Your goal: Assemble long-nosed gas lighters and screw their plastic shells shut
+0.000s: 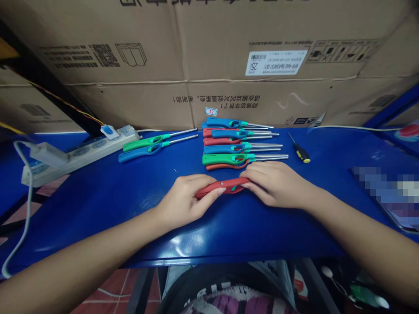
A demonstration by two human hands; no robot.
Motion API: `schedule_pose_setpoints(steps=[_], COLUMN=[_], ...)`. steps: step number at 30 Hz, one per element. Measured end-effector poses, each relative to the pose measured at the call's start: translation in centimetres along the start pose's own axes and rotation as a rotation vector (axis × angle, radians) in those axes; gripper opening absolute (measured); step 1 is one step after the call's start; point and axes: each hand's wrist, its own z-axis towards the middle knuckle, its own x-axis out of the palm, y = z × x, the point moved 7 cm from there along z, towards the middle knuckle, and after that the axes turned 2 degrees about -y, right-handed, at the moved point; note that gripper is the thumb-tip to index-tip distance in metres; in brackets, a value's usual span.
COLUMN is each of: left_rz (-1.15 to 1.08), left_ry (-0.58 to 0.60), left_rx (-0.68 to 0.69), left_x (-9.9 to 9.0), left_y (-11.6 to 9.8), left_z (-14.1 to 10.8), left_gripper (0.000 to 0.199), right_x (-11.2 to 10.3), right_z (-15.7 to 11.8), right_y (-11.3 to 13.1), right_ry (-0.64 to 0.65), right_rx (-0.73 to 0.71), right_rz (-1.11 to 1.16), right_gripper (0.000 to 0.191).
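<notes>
A red long-nosed lighter (pixel 225 186) is held level above the near part of the blue table, between both hands. My left hand (pixel 191 198) wraps round its handle end, with the thumb lying along the side. At the other end, my right hand (pixel 270 183) pinches it near the teal trigger, and its fingers hide any metal tube there. Just beyond the hands lies a stack of red, blue and green lighters (pixel 225 159), metal tubes pointing right. Two more, a green lighter (pixel 144 142) and a blue lighter (pixel 140 152), lie to the left.
A white power strip (pixel 94 150) with plugs and cables stands at the left. A black and yellow screwdriver (pixel 300 152) lies right of the stack. Large cardboard boxes (pixel 196 100) wall off the back of the blue table (pixel 108 218). A blurred-out flat object (pixel 389 196) is far right.
</notes>
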Motion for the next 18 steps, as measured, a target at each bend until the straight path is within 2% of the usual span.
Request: schedule_pose_setpoints(steps=[5,8,11,13,18], left_rz=[-0.135,-0.056,0.123,0.214,0.28], left_ry=[0.103,0.119,0.157,0.202,0.303], left_rx=[-0.21,-0.125,0.018,0.072,0.14], left_x=[1.4,1.6,1.7,1.8,2.2], left_y=[1.0,1.0,0.6,0.5,0.0], left_z=[-0.2,-0.2,-0.3,-0.3,-0.5], left_gripper=[0.034,0.028,0.043,0.041,0.04], right_x=[0.6,1.3,1.6,1.6,1.3], right_z=[0.3,0.2,0.1,0.1,0.2], right_y=[1.0,0.5,-0.1,-0.1,1.5], right_ry=[0.037,0.152,0.215,0.215,0.138], right_rx=[0.055,0.211,0.316,0.285,0.017], right_rz=[0.038,0.078,0.128,0.166,0.189], right_gripper=[0.028,0.026,0.032,0.035,0.038])
